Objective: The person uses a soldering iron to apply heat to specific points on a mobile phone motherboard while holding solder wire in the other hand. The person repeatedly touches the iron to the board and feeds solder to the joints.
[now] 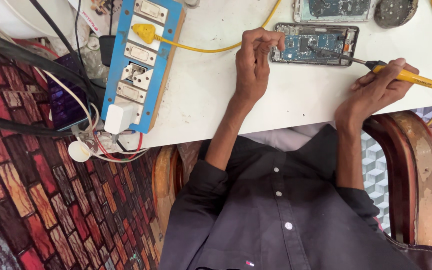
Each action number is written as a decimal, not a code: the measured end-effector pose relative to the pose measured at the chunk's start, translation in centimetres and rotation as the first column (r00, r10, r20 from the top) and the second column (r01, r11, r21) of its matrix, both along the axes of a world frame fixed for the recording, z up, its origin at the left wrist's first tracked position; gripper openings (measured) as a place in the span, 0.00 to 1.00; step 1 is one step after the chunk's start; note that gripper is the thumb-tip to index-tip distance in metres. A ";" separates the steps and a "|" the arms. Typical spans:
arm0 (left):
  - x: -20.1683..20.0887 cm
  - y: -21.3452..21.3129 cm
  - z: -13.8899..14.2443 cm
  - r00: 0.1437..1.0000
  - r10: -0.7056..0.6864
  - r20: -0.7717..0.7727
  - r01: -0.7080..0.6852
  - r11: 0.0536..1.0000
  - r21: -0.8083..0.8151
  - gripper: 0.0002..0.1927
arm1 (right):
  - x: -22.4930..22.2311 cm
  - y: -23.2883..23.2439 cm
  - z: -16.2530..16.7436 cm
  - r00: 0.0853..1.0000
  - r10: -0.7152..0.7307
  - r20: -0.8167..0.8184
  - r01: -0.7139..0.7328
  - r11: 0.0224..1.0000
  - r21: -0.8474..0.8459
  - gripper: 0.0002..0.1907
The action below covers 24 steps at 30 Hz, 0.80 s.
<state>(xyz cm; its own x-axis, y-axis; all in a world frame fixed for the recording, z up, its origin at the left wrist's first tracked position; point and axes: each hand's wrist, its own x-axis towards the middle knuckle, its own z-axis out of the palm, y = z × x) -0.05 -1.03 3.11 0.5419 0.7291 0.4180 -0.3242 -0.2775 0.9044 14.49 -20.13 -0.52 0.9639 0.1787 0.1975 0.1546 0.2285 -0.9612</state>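
your right hand (376,87) has its fingers wrapped round a yellow-handled soldering iron (406,76), its tip on the board of an opened phone (313,44) lying on the white counter (286,95) — your left hand (253,62) rests at the phone's left end, fingers curled in, holding nothing visible.

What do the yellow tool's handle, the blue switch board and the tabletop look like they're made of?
The soldering iron held in the right hand has a glossy yellow handle, likely plastic, and a dark metal tip. The switch board looks like blue-painted wood, with bare pale edges showing. The table is matte white, probably laminate, scuffed and stained.
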 end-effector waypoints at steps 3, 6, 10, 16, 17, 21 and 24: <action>-0.1 0.1 0.1 1.000 0.003 0.000 -0.003 1.000 0.021 0.03 | 0.0 0.0 -0.1 1.000 0.016 0.000 -0.016 1.000 0.015 0.15; -0.1 0.0 0.2 1.000 0.001 0.001 -0.001 1.000 0.010 0.04 | 0.0 0.0 0.0 1.000 0.019 0.006 -0.019 1.000 -0.005 0.14; -0.1 0.0 0.2 1.000 -0.003 0.013 0.003 1.000 0.030 0.03 | -0.1 0.1 0.4 1.000 0.009 -0.014 -0.009 1.000 -0.023 0.13; -0.3 -0.1 0.3 0.999 0.009 -0.042 -0.008 1.000 0.026 0.03 | -0.4 0.3 0.8 1.000 -0.017 -0.017 0.017 1.000 -0.012 0.13; -0.3 -0.1 0.4 0.999 0.010 -0.039 -0.009 0.999 0.033 0.03 | -0.5 0.3 0.8 1.000 -0.025 -0.019 0.024 0.999 -0.022 0.13; -0.3 -0.1 0.4 1.000 0.008 -0.027 -0.007 0.999 0.033 0.03 | -0.7 0.4 0.9 0.998 -0.042 -0.039 0.041 0.999 -0.013 0.13; -0.3 -0.2 0.4 1.000 -0.004 0.028 0.004 1.000 0.025 0.02 | -0.9 0.5 0.9 0.998 -0.047 -0.031 0.047 0.999 0.003 0.13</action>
